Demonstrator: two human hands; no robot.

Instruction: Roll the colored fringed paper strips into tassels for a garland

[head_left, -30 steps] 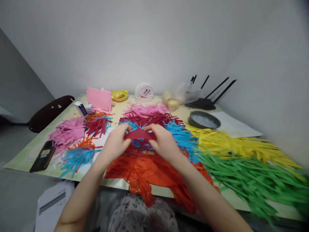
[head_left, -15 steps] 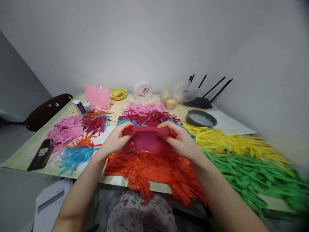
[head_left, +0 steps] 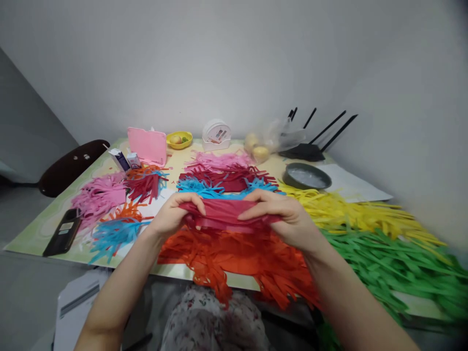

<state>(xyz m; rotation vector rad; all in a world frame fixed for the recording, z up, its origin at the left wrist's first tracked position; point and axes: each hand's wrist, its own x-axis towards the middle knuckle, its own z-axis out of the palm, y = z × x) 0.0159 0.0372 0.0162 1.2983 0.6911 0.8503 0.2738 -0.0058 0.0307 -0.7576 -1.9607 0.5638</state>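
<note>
A dark red sheet of tissue paper (head_left: 224,214) is stretched between my two hands, above the table's near edge. My left hand (head_left: 183,209) pinches its left end, and my right hand (head_left: 280,214) grips the right end with fingers laid over the front. Below it, orange fringed tissue paper (head_left: 234,256) spreads out, its strips hanging over the edge. Just behind the held sheet lie blue fringed tissue paper (head_left: 201,187), dark red fringed tissue paper (head_left: 226,180) and pink fringed tissue paper (head_left: 221,160). The held sheet's ends are hidden in my fingers.
Yellow strips (head_left: 351,214) and green strips (head_left: 395,263) cover the right side. A grey round dish (head_left: 307,176) lies behind them. On the left are pink strips (head_left: 100,195), a blue tassel (head_left: 115,236), a phone (head_left: 62,234) and a pink tablet case (head_left: 146,145). A yellow bowl (head_left: 180,140) stands near the wall.
The dark red sheet has come down slightly and its upper part now folds toward me. My right hand's fingers have moved onto its front, and the blue strips behind show more.
</note>
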